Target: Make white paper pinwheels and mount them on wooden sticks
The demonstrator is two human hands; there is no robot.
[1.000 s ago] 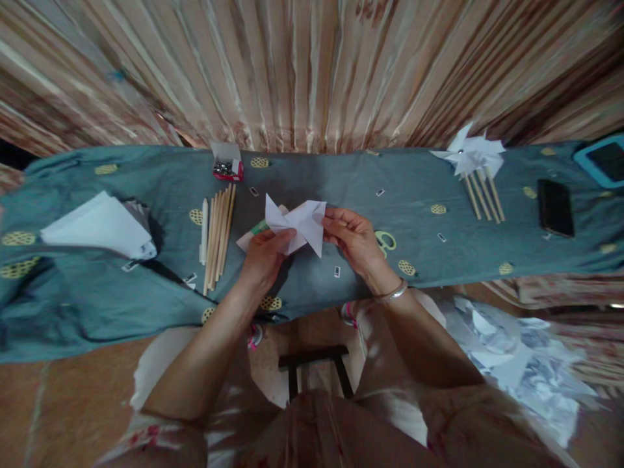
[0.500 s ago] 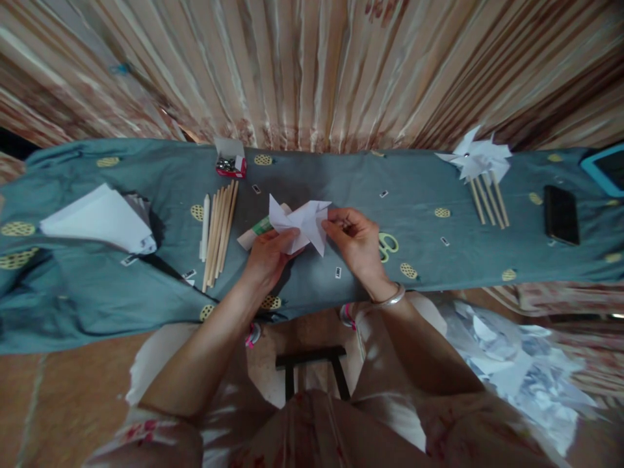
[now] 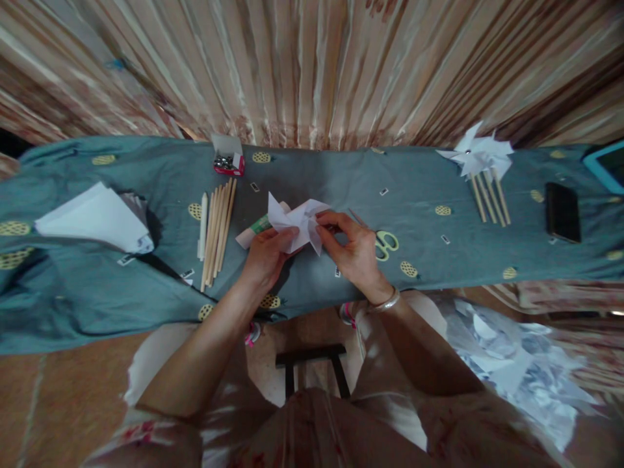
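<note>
Between my hands, above the cloth-covered table, is a white paper pinwheel (image 3: 301,224) with pointed, folded blades. My left hand (image 3: 268,257) grips its lower left side, thumb on top. With thumb and fingertips, my right hand (image 3: 351,246) pinches the blade on the right, near the centre. A pale tube with a green band (image 3: 260,225) lies behind my left hand, partly covered by the paper. Just right of my right hand rest scissors with yellow-green handles (image 3: 387,246), their blades partly hidden. Left of my hands is a row of wooden sticks (image 3: 219,231).
An open box of metal pins (image 3: 227,162) stands at the back. A stack of white paper (image 3: 97,218) lies at left. Finished pinwheels on sticks (image 3: 480,159), a black phone (image 3: 562,211) and a blue-framed device (image 3: 607,168) are at right. A bag of paper scraps (image 3: 526,370) sits below the table.
My right hand has moved slightly left, bringing the right blade inward toward the pinwheel's centre. More of the scissors now shows. My left hand keeps its hold.
</note>
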